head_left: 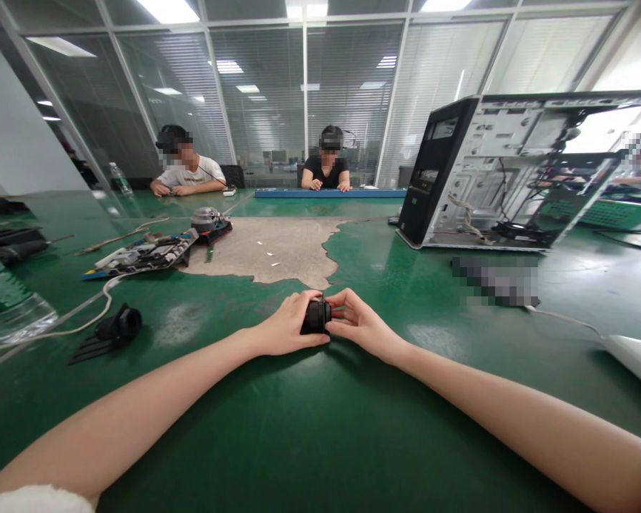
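A short black cylindrical part (315,317) with a ringed, lens-like end lies between my two hands, just above or on the green table; contact with the tabletop is hard to judge. My left hand (291,324) wraps around its body from the left, thumb on the near side. From the right, my right hand (355,322) pinches the ringed end with thumb and fingers curled round it. My palms and fingers hide much of the part. Off to the left rests a black piece with a round opening and a flat slatted plate (118,326).
An open computer case (449,178) stands at the right. Circuit boards (144,255) and a cooler fan (209,219) lie left of a bare worn patch (278,249) in the green surface. A plastic bottle (11,299) is at far left. Two people sit across the table.
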Action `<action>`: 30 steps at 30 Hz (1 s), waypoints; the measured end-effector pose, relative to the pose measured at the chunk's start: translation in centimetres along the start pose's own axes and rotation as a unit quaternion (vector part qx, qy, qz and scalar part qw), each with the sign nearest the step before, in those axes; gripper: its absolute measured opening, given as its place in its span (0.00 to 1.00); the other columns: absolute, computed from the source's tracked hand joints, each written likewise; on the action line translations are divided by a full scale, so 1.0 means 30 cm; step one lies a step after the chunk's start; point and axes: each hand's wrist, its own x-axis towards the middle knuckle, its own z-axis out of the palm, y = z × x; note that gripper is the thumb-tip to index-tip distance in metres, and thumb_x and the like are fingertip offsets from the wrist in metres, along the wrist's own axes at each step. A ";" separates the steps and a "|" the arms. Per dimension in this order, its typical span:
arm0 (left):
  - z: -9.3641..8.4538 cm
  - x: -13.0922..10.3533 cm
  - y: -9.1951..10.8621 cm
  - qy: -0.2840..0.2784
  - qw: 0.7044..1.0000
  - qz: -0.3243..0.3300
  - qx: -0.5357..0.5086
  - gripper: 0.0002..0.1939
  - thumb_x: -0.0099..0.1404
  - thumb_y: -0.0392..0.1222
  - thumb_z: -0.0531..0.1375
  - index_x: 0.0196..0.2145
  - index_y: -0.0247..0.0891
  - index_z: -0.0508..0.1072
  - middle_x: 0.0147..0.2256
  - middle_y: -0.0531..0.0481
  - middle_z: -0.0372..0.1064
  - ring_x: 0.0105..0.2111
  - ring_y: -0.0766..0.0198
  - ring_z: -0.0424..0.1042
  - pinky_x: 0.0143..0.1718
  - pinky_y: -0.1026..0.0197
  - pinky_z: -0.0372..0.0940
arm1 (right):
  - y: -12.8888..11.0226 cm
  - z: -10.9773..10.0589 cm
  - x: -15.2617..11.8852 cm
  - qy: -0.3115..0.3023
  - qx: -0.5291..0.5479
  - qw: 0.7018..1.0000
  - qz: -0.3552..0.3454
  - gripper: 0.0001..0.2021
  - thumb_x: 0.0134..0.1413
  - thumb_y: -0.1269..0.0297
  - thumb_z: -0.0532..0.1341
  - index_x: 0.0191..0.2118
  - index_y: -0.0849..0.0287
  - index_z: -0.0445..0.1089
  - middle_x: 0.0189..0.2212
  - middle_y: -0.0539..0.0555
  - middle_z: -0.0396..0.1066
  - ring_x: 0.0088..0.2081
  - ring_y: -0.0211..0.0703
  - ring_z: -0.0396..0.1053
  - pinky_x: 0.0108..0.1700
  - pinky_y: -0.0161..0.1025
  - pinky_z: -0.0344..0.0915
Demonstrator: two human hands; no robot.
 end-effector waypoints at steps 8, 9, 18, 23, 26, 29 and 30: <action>-0.005 0.006 0.010 0.006 0.999 -0.020 -0.031 0.33 0.51 0.50 0.62 0.51 0.39 0.53 0.46 0.43 0.58 0.45 0.51 0.60 0.44 0.48 0.58 | 0.000 0.000 -0.001 0.014 -0.036 0.999 -0.007 0.10 0.49 0.62 0.60 0.36 0.56 0.60 0.36 0.49 0.64 0.41 0.40 0.66 0.45 0.42 0.63; -0.005 0.006 0.011 0.006 0.999 -0.021 -0.036 0.32 0.51 0.49 0.62 0.50 0.39 0.53 0.46 0.44 0.58 0.44 0.52 0.60 0.44 0.49 0.58 | 0.002 0.000 0.000 0.017 -0.042 0.999 -0.008 0.10 0.49 0.61 0.60 0.36 0.56 0.60 0.37 0.50 0.64 0.41 0.40 0.66 0.45 0.42 0.63; -0.012 0.011 0.015 -0.007 0.997 -0.028 -0.066 0.30 0.51 0.45 0.62 0.48 0.37 0.54 0.42 0.45 0.61 0.41 0.55 0.63 0.41 0.53 0.60 | 0.002 0.004 -0.004 0.002 -0.063 0.998 -0.001 0.14 0.47 0.66 0.61 0.40 0.56 0.59 0.39 0.52 0.63 0.42 0.41 0.65 0.44 0.42 0.64; -0.014 0.010 0.018 -0.006 0.999 -0.026 -0.048 0.30 0.50 0.45 0.62 0.48 0.38 0.54 0.42 0.45 0.61 0.41 0.54 0.63 0.41 0.53 0.60 | -0.004 0.006 -0.009 0.001 -0.063 0.998 -0.010 0.11 0.48 0.66 0.60 0.38 0.56 0.59 0.37 0.50 0.63 0.41 0.40 0.66 0.43 0.40 0.64; -0.012 0.009 0.020 -0.002 0.999 -0.023 -0.035 0.31 0.50 0.47 0.62 0.48 0.38 0.54 0.43 0.45 0.61 0.41 0.53 0.63 0.41 0.52 0.60 | -0.002 0.006 -0.006 0.014 -0.073 0.997 -0.009 0.08 0.50 0.63 0.59 0.36 0.57 0.59 0.36 0.50 0.63 0.40 0.39 0.66 0.43 0.41 0.64; -0.009 0.009 0.020 0.000 0.999 -0.020 -0.033 0.30 0.50 0.46 0.62 0.48 0.38 0.54 0.42 0.45 0.61 0.41 0.53 0.63 0.41 0.52 0.60 | 0.005 0.005 -0.002 0.025 -0.087 0.996 -0.011 0.10 0.49 0.63 0.59 0.37 0.57 0.60 0.37 0.50 0.63 0.40 0.39 0.65 0.44 0.41 0.64; -0.008 0.009 0.019 0.001 0.999 -0.018 -0.034 0.31 0.50 0.46 0.62 0.48 0.38 0.54 0.42 0.45 0.61 0.41 0.53 0.63 0.41 0.52 0.60 | 0.008 0.005 -0.001 0.028 -0.090 0.995 -0.008 0.11 0.49 0.63 0.59 0.39 0.57 0.60 0.37 0.51 0.63 0.41 0.40 0.65 0.45 0.42 0.63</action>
